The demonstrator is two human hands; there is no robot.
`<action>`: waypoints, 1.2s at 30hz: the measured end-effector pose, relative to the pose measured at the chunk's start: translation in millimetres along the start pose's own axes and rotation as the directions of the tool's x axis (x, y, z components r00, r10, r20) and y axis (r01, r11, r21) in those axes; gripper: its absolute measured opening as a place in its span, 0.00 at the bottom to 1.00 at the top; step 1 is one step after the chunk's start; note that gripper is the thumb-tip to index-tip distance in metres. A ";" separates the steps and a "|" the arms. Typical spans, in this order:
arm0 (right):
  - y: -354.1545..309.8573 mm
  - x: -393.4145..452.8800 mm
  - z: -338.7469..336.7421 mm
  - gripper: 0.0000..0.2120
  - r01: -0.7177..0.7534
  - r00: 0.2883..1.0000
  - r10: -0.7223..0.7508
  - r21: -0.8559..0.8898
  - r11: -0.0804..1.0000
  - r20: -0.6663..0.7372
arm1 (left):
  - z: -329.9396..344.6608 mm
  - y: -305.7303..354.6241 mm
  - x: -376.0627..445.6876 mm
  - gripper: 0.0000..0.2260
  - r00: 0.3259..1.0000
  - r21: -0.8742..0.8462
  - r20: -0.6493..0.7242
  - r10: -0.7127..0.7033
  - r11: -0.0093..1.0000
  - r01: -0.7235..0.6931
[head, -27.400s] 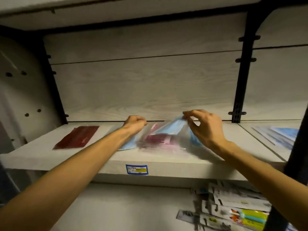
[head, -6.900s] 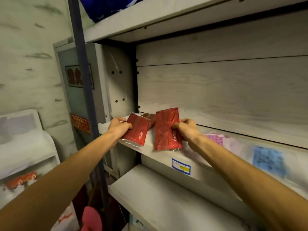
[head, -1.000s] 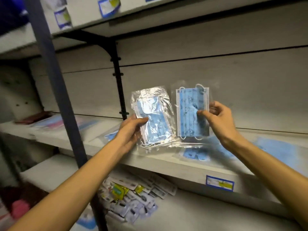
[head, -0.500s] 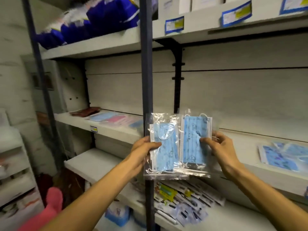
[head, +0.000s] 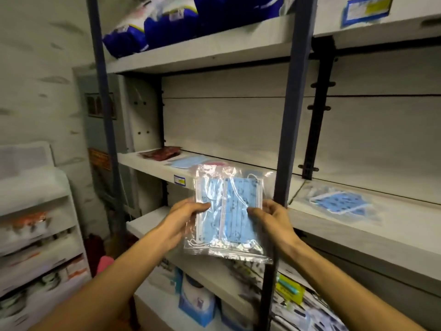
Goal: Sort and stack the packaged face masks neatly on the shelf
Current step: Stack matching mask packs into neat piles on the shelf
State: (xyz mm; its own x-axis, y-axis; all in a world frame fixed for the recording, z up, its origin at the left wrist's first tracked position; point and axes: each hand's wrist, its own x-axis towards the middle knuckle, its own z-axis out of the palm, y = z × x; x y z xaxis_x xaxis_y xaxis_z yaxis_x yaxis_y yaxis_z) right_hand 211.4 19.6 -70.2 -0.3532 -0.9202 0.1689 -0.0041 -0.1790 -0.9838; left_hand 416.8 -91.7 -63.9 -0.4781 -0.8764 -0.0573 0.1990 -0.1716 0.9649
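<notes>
Pale wooden shelf [head: 338, 225] runs behind, red and blue packs lying toward its left end. Before its front edge, blue masks in clear crinkled packets [head: 229, 216] overlap, pinched by left hand [head: 183, 218] and right hand [head: 272, 220].

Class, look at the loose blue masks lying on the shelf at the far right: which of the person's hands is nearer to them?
Right. The right hand grips the held mask packets just left of the loose blue masks; the left hand is farther left, across the packets.
</notes>
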 end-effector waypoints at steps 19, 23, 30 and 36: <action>-20.1 181.7 19.9 0.05 -0.034 0.886 -0.084 -0.244 0.969 -0.456 | 11.1 69.9 210.4 0.15 0.992 0.194 0.113 0.057 0.978 -0.079; -17.7 196.4 12.3 0.07 -0.092 0.764 -0.212 -0.428 0.899 -0.610 | 36.1 62.0 247.7 0.20 0.966 0.355 0.248 0.071 0.921 -0.159; 4.1 218.2 5.3 0.19 -0.291 0.680 -0.148 -0.450 0.844 -0.718 | 54.7 30.9 289.1 0.35 0.917 0.627 0.387 0.098 0.701 -0.340; 3.8 227.9 13.1 0.20 -0.464 0.682 -0.243 -0.666 0.584 -0.689 | 47.2 37.0 296.1 0.35 0.817 0.743 0.552 0.165 0.348 -0.572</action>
State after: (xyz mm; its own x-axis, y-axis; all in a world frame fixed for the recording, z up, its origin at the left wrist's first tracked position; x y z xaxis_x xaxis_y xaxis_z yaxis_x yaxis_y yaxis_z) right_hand 143.1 -195.4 -34.7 -0.8850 -0.3442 0.3135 -0.4611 0.5546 -0.6927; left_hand 242.1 -336.3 -33.0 -0.8300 -0.4964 0.2542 -0.2929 0.7759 0.5587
